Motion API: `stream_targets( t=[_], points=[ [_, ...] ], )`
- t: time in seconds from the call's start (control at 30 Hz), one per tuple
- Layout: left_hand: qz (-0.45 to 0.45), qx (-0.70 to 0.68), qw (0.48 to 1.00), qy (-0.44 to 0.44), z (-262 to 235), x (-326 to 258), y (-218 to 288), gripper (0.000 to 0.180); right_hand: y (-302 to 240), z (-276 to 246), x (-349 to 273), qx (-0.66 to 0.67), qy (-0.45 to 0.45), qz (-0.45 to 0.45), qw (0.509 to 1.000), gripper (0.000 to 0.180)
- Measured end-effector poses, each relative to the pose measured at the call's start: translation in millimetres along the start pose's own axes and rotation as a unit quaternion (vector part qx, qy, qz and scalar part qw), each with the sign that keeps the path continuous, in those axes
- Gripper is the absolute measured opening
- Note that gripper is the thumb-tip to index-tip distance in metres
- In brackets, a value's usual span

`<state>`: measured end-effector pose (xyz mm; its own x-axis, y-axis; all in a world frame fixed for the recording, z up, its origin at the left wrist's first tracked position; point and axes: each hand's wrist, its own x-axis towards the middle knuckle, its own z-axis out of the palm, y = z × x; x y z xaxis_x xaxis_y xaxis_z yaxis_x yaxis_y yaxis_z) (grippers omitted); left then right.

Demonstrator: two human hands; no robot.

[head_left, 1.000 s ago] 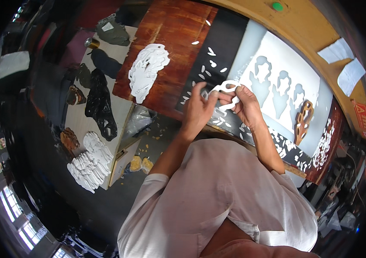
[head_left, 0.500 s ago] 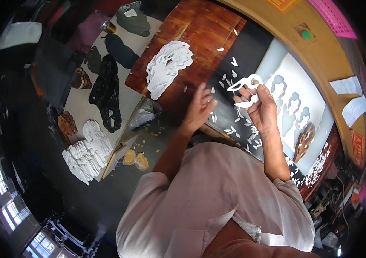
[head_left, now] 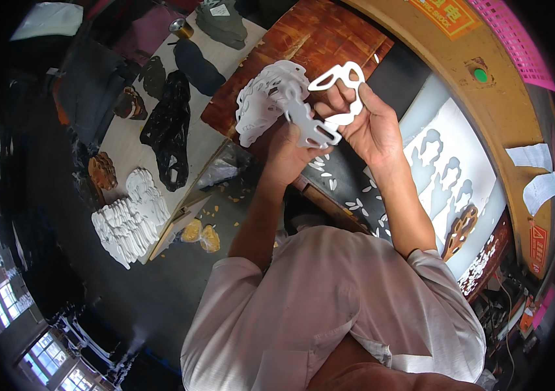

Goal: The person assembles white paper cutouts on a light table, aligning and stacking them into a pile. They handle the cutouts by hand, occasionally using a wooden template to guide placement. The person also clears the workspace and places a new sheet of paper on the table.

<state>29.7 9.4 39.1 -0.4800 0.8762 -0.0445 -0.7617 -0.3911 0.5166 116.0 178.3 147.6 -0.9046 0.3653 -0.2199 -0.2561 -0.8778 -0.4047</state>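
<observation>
My left hand (head_left: 285, 156) is closed on a few white cut-out pieces (head_left: 316, 135), flat and curved with slots through them. They stand in front of a pile of similar white pieces (head_left: 258, 107) on the reddish-brown board (head_left: 310, 36); whether they touch the pile I cannot tell. Close beside it, my right hand (head_left: 376, 130) pinches another curved white cut-out piece (head_left: 357, 77) with oval openings, raised over the board's near right edge. The lower end of this piece meets the pieces in my left hand.
Small white offcuts (head_left: 353, 206) lie scattered on the dark surface. To the right, a white sheet (head_left: 450, 120) bears cut outlines, with a brown cutting die (head_left: 461, 229) on it. A yellow machine frame (head_left: 486, 111) curves around. Stacked white pieces (head_left: 131, 221) occupy the left table.
My right hand has moved left and up with its white piece, toward the pile. My left hand, empty before, now grips several white pieces. The whole view has shifted slightly.
</observation>
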Motion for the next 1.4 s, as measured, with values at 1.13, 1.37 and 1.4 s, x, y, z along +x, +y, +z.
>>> stream_targets(
  t=[1.13,1.37,1.4],
  points=[
    [0.089,0.818,0.507,-0.257,166,-19,-324,0.055,-201,-374,-465,-0.767,0.510,-0.164,0.353,0.071],
    [0.112,0.803,0.412,-0.415,263,-39,-512,0.073,-228,-390,-517,-0.631,0.521,-0.249,0.518,0.055],
    [0.101,0.810,0.395,-0.421,269,-40,-522,0.077,-236,-388,-539,-0.543,0.522,-0.297,0.587,0.056]
  ],
)
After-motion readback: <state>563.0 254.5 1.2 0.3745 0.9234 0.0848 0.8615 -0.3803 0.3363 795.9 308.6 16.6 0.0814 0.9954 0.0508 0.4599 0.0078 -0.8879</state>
